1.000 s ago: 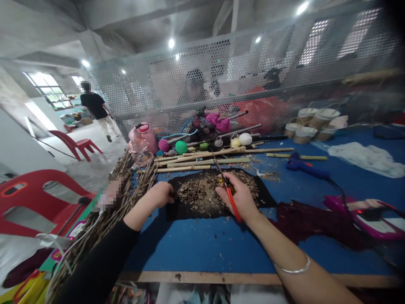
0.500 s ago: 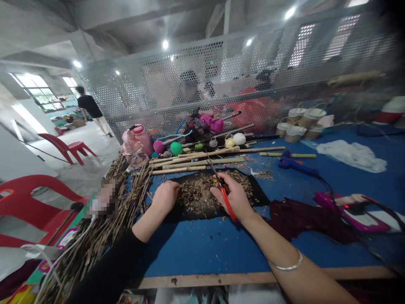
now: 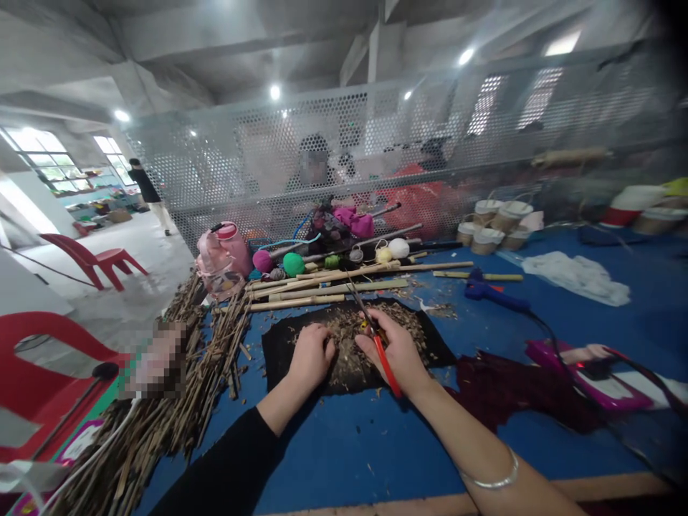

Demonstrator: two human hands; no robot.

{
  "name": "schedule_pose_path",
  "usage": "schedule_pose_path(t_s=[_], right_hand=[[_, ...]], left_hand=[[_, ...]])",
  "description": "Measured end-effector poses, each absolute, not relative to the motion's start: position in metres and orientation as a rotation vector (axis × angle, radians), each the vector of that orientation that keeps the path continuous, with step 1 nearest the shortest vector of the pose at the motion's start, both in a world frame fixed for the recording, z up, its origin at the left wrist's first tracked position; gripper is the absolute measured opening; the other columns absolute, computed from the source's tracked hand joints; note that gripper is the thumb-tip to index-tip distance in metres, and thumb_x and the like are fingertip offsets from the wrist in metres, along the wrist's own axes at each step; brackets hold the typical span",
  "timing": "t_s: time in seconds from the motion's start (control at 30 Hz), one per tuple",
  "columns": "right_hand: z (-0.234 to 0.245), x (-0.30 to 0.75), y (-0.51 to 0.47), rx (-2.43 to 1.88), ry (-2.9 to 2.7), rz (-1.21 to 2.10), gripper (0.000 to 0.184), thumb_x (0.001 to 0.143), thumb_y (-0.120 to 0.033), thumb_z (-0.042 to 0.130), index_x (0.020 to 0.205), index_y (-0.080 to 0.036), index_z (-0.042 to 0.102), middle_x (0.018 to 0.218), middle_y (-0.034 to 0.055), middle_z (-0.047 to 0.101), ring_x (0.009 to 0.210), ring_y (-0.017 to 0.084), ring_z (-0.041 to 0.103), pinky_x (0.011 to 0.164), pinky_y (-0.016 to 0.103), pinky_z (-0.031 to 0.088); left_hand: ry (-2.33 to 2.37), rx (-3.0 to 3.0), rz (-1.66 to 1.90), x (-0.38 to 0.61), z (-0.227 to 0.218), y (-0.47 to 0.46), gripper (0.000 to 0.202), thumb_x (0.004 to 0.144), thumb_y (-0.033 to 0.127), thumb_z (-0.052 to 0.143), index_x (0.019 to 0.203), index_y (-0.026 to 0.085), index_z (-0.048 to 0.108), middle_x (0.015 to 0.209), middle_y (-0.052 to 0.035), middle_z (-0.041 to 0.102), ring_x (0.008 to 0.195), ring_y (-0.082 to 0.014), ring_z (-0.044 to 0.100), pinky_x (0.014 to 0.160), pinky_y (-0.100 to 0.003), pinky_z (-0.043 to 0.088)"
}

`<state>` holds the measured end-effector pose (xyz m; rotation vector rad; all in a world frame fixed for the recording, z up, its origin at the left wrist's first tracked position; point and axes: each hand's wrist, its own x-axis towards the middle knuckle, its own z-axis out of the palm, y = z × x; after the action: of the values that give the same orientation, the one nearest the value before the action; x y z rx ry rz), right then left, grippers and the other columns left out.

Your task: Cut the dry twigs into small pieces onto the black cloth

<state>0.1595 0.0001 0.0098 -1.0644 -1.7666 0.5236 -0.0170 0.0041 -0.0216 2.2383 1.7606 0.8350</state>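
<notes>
My right hand (image 3: pixel 398 351) grips a pair of scissors (image 3: pixel 383 352) with red handles, the dark blades pointing away from me and up to the left. My left hand (image 3: pixel 312 355) has its fingers curled down at the left part of a black cloth (image 3: pixel 276 351). What those fingers hold, if anything, is hidden. Small brown chips of twig (image 3: pixel 344 344) are spread over the cloth, beneath and between both hands.
Bundled thin twigs (image 3: pixel 177 401) lie along the left side. Bamboo sticks (image 3: pixel 322 290), yarn balls (image 3: pixel 293 264) and a pink bottle (image 3: pixel 223 251) stand behind the cloth. On the right are a blue glue gun (image 3: pixel 491 292), dark red fabric (image 3: pixel 499 390) and a magenta power strip (image 3: pixel 591 376).
My left hand has moved right, from the cloth's left edge to over the chips, closer to the scissors. My right hand keeps its hold on the scissors. The view has shifted slightly.
</notes>
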Motion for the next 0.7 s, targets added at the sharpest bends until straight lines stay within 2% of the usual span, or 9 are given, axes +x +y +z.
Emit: schedule_pose_path(t_s=[0.13,0.27,0.4,0.5,0.6,0.67,0.7], right_hand=[[0.009,0.160,0.000,-1.079,-1.788,0.487,0.041,0.075,-0.039,0.060,0.107,-0.015,0.055,0.090,0.0103,0.064,0.076,0.020,0.061,0.068,0.031,0.051],[0.009,0.160,0.000,-1.076,-1.788,0.450,0.039,0.075,-0.037,0.059,0.107,-0.015,0.054,0.089,0.0100,0.064,0.073,0.019,0.062,0.067,0.031,0.052],[0.011,0.160,0.000,-1.071,-1.787,0.460,0.038,0.076,-0.036,0.058,0.106,-0.014,0.054,0.089,0.0105,0.065,0.073,0.019,0.062,0.066,0.030,0.052],[0.011,0.159,0.001,-1.069,-1.785,0.465,0.038,0.076,-0.037,0.057,0.107,-0.014,0.054,0.090,0.0107,0.065,0.074,0.019,0.063,0.066,0.030,0.052],[0.008,0.160,0.002,-1.083,-1.786,0.472,0.039,0.077,-0.038,0.057,0.108,-0.015,0.055,0.091,0.0105,0.065,0.077,0.020,0.063,0.068,0.031,0.052],[0.006,0.160,0.003,-1.096,-1.780,0.482,0.041,0.077,-0.040,0.057,0.109,-0.016,0.054,0.092,0.0104,0.065,0.079,0.020,0.063,0.069,0.031,0.052],[0.005,0.160,0.003,-1.104,-1.777,0.490,0.042,0.077,-0.041,0.057,0.110,-0.016,0.054,0.092,0.0105,0.065,0.079,0.021,0.063,0.069,0.031,0.052]], left_hand=[[1.700,2.235,0.852,-0.020,-0.024,0.008,0.019,0.076,0.009,0.043,0.084,0.016,0.059,0.085,-0.0062,0.057,0.086,-0.0174,0.053,0.082,-0.030,0.044],[1.674,2.215,0.810,-0.021,-0.022,0.010,0.027,0.076,0.005,0.038,0.089,0.016,0.059,0.091,-0.0083,0.058,0.090,-0.0174,0.053,0.086,-0.031,0.043],[1.635,2.234,0.768,-0.020,-0.021,0.009,0.035,0.075,0.003,0.035,0.097,0.013,0.059,0.104,-0.0118,0.058,0.103,-0.0179,0.052,0.096,-0.034,0.038],[1.692,2.236,0.733,-0.021,-0.018,0.006,0.038,0.079,0.012,0.039,0.113,0.018,0.055,0.119,-0.0108,0.054,0.121,-0.0239,0.041,0.105,-0.048,0.024],[1.787,2.199,0.771,-0.029,-0.010,0.005,0.047,0.082,0.029,0.046,0.128,0.028,0.044,0.135,-0.0072,0.043,0.133,-0.0317,0.021,0.103,-0.063,0.012],[1.868,2.144,0.874,-0.041,-0.005,0.008,0.045,0.085,0.033,0.042,0.130,0.027,0.043,0.137,-0.0079,0.041,0.132,-0.0308,0.024,0.103,-0.060,0.017],[1.929,2.100,0.935,-0.050,-0.003,0.011,0.042,0.087,0.031,0.038,0.128,0.024,0.046,0.133,-0.0097,0.045,0.128,-0.0280,0.031,0.103,-0.054,0.023]])
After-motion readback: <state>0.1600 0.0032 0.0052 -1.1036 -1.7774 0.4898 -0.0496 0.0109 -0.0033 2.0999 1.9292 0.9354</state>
